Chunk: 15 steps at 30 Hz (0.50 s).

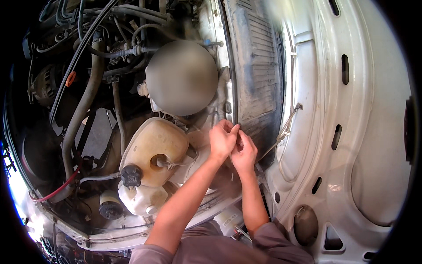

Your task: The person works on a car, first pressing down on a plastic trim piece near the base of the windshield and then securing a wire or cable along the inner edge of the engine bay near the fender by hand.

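A narrow black rubber seal strip [234,83] runs along the white metal ledge at the back of the engine bay. Its near end reaches my fingers. My left hand [223,140] is closed, thumb and forefinger pinching the strip. Close against it on the right, my right hand [244,152] is also closed, its curled fingertips meeting the left ones on the strip. The fingers hide the exact grip. Below and left of my hands stands a yellowed plastic coolant tank [160,136] with a black cap [131,175].
The raised white hood [325,123] fills the right side. A dirty ribbed panel [259,66] lies beyond the strip. Hoses [94,83] and a prop rod [79,57] cross the engine bay at left. A white fluid reservoir [140,200] sits near the fender. One round area is blurred.
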{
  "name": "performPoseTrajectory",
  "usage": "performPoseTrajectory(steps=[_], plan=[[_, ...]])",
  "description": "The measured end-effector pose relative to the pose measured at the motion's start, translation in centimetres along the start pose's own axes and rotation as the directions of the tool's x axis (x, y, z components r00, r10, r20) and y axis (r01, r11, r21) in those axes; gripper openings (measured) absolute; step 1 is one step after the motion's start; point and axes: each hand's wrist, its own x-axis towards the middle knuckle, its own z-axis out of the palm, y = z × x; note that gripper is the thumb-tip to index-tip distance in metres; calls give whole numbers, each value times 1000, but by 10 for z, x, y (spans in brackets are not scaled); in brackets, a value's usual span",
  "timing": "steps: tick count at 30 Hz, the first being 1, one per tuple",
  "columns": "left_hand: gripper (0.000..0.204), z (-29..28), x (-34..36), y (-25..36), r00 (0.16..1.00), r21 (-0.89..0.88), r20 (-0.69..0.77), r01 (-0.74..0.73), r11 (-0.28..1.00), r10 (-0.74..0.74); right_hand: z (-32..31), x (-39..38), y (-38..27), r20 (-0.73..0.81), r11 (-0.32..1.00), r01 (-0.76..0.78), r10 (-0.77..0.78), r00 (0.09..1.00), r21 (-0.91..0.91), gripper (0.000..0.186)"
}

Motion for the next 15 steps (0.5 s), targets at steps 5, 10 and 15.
performPoseTrajectory(steps=[5, 10, 15], plan=[[24, 0, 4, 3, 999, 83, 4, -46, 995, 46, -4, -1, 6, 46, 998, 35, -33, 998, -52, 40], [27, -7, 13, 7, 998, 242, 62, -45, 969, 31, 1, 0, 6, 25, 1000, -16, 16, 1000, 26, 35], [30, -13, 24, 2, 992, 290, 125, -28, 956, -9, 2, -1, 15, 51, 977, -104, 96, 994, 185, 35]])
